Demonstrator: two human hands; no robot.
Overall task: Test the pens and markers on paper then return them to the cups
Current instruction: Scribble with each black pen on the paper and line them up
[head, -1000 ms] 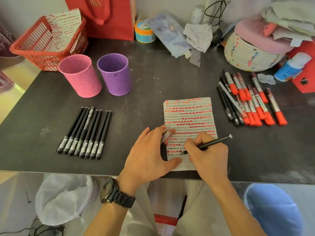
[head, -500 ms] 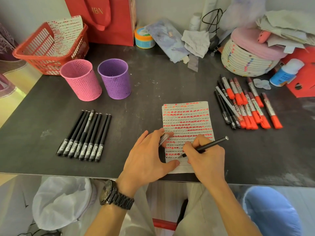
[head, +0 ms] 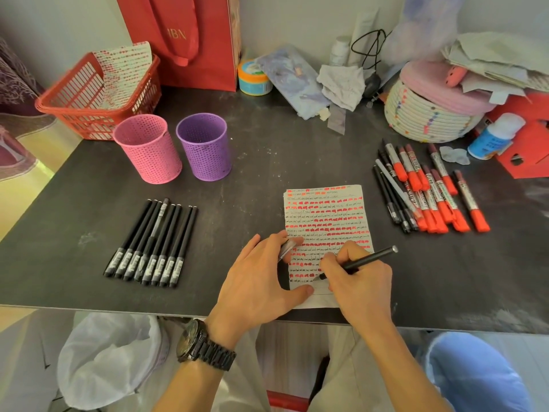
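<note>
Right hand [head: 359, 281] keeps its grip closed on the black pen [head: 367, 261], tip on the paper's [head: 326, 209] lowest scribbled row, barely moved since a second ago: testing continues. Left hand [head: 261, 278] pins the paper, pinching the cap [head: 286, 248]. Pink cup [head: 148, 150] and purple cup [head: 205, 147] wait.

On the far left of my dark counter [head: 267, 162] stands a red slatted basket [head: 89, 123], and just right of it a tall red paper bag [head: 205, 55] with gold letters leans at the wall. Next along the far edge come a round tin [head: 254, 78] with an orange rim, a flat floral pouch [head: 292, 81] and a crumpled grey cloth [head: 341, 84], with a black cable [head: 371, 46] looped behind. At far right a coiled rope basket [head: 427, 120] wears a pink lid [head: 439, 87] heaped with crumpled papers [head: 499, 60]. Beside it a white bottle [head: 490, 138] with a blue label touches a red box [head: 531, 147]. Below the near edge I see a white plastic bag [head: 110, 358] on the left.
</note>
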